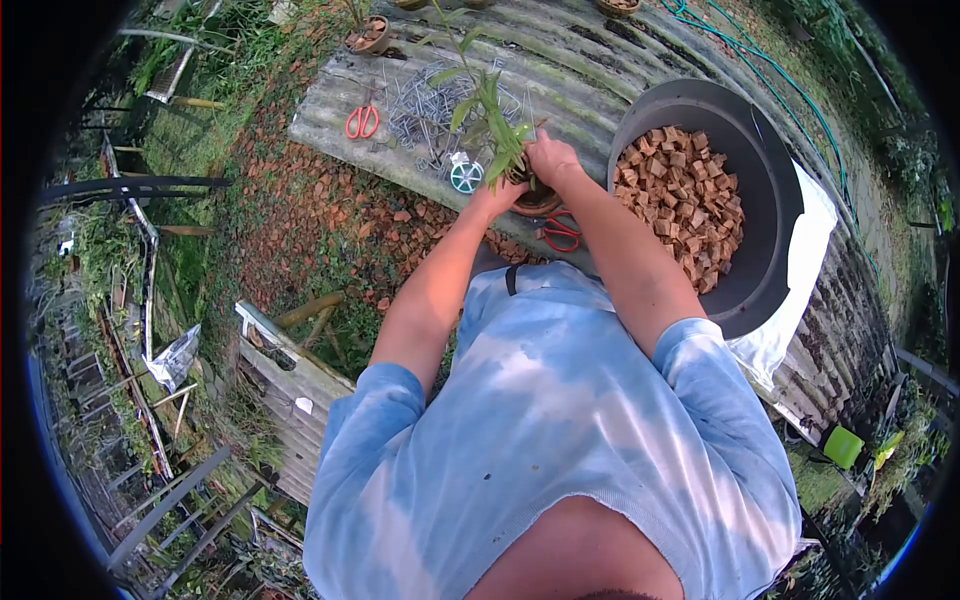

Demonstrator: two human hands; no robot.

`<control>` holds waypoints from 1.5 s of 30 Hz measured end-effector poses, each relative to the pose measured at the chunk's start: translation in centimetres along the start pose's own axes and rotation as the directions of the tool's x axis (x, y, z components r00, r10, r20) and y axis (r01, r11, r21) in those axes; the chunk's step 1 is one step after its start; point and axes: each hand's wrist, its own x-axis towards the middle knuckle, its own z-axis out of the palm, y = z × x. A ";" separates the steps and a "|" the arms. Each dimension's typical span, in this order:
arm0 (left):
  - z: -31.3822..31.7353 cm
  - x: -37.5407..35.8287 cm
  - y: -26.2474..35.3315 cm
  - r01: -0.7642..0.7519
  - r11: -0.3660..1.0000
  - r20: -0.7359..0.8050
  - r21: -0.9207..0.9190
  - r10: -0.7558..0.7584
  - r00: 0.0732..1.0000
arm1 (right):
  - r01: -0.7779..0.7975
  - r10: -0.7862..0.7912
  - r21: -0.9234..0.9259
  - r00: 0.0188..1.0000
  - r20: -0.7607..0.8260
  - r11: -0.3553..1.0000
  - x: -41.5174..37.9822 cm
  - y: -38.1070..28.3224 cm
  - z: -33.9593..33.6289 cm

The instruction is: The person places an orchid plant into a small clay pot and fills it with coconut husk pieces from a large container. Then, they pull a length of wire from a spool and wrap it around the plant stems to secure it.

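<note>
A tall leafy plant (488,118) rises from a small brown pot (540,204) at the near edge of the corrugated table. My left hand (499,197) is closed around the plant's base at the pot's left side, its fingertips partly behind leaves. Over the pot's right side my right hand (550,158) is bent, with fingers pinched near the stems; what lies between them is hidden. Red-handled scissors (560,232) lie just below the pot. Left of the plant sit a green-and-white reel of tie wire (466,177) and a heap of bent metal wires (420,112).
To the right stands a big dark tub (765,250) holding brown chunks (685,195), with a white sack (808,235) beside it. More red-handled pruners (363,122) lie at the left. Other pots (370,38) line the far edge; a green hose (760,55) runs behind.
</note>
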 end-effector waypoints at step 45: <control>-0.8 2.4 -2.0 0.031 0.981 0.328 0.192 -0.094 0.940 | -0.363 0.646 0.782 0.760 -0.066 0.507 -3.2 0.0 2.8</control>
